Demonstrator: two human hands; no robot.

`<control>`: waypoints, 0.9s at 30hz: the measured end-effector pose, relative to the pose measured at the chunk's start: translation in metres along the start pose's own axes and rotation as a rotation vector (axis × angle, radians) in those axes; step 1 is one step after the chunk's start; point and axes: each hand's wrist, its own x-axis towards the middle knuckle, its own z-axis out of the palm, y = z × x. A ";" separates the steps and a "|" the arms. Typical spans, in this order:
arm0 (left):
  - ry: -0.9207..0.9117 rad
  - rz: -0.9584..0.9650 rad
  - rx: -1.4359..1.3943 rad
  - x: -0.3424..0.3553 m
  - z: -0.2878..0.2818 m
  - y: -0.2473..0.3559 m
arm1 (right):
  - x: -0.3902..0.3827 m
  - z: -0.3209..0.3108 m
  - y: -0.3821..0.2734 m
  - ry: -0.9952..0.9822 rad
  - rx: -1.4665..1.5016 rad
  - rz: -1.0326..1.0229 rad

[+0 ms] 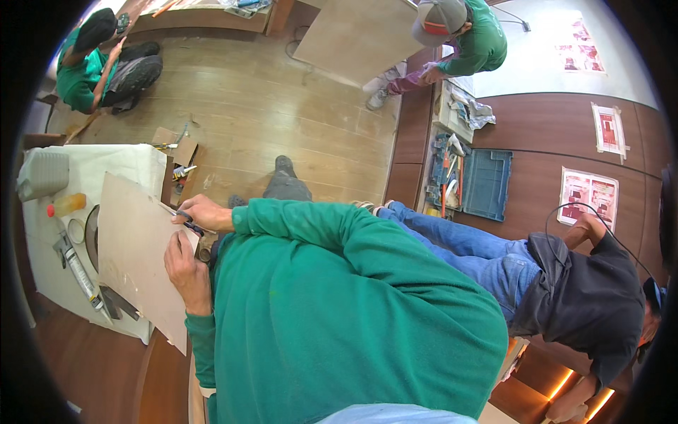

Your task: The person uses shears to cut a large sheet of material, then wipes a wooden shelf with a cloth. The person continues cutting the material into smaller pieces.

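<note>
A pair of dark-handled scissors (189, 222) is in my right hand (205, 213), with the blades pointing left over the edge of a thin beige sheet (138, 258). My left hand (188, 273) grips that sheet's near right edge, fingers on top; the underside of the grip is hidden. The sheet lies partly over a table with a white cover (49, 237). Beside the sheet on the cover are a caulking gun (79, 274), a roll of tape (76, 230), a bottle of yellowish liquid with a red cap (68, 205) and a grey plastic jug (44, 174).
One person in green (88, 74) crouches at far left, another (477, 42) bends at the top by a large panel (357, 39). A person in a dark shirt (586, 279) works close on my right. A blue toolbox (487, 184) lies open. Tools and tubes (182, 172) sit beyond the table.
</note>
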 end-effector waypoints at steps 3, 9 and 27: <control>-0.047 -0.036 0.012 0.006 -0.004 0.002 | 0.003 -0.006 0.001 -0.021 -0.021 0.073; -0.048 -0.018 0.124 0.021 0.000 0.002 | 0.012 -0.017 -0.015 -0.067 0.060 0.077; -0.135 -0.162 0.037 0.053 -0.002 0.007 | 0.036 -0.030 -0.043 -0.227 0.195 0.221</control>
